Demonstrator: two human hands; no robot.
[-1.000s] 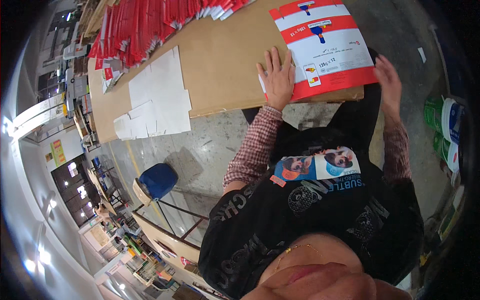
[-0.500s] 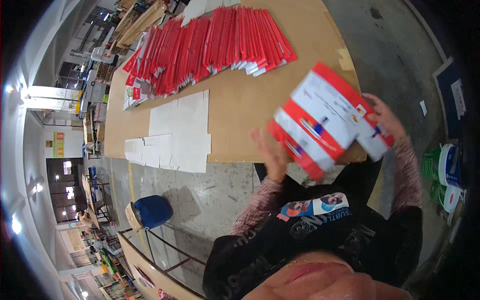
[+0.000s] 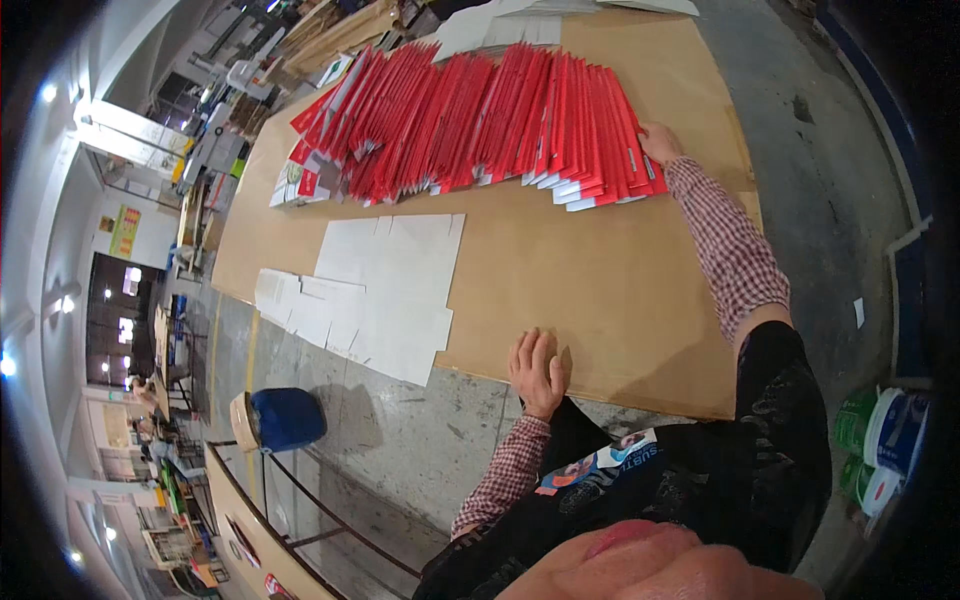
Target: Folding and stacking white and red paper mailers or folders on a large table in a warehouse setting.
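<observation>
A long row of red-and-white folded cartons (image 3: 470,120) leans tightly packed across the far half of the table. At the row's right end my right hand (image 3: 660,146) has its fingers closed on the edge of the last carton; the fingertips are partly hidden behind it. My left hand (image 3: 538,376) lies palm down at the table's near edge, fingers stretched out, holding nothing. To its left are white die-cut cardboard blanks (image 3: 395,285), flat and partly overhanging the near edge.
The table top is brown board (image 3: 600,290). More white sheets (image 3: 500,32) lie at its far end. On the floor stand a blue drum (image 3: 288,418) to the left and green and white buckets (image 3: 880,430) to the right. A metal-framed table (image 3: 235,500) is at lower left.
The red-and-white carton that was between both hands at the near right now stands at the row's right end. My right hand has moved far forward with it; my left hand has come down on the table edge.
</observation>
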